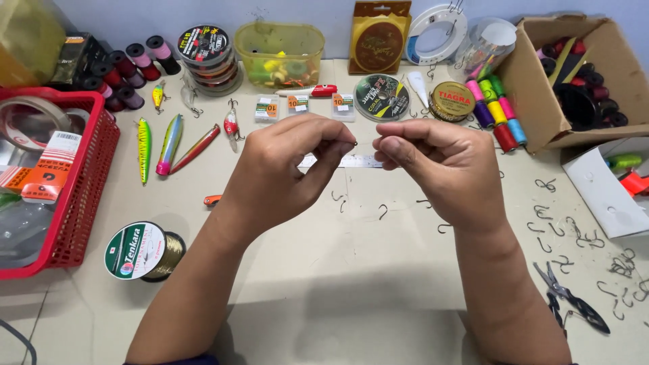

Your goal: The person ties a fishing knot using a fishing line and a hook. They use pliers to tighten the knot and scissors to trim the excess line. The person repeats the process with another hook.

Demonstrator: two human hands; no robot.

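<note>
Above the desk (338, 270), the left hand (284, 169) and right hand (439, 169) meet fingertip to fingertip, each pinched shut on a small hook (356, 142) between them; any line is too fine to see. This looks like knot-tying, which calls for steady tension next. Loose hooks (554, 230), pliers (568, 301), lures (169, 143) and a line spool (144, 251) lie well apart below, nothing obstructing.

Whatever is pinched between the left hand (284, 159) and right hand (433, 162) is too small to tell — both elbows are cut off.
</note>
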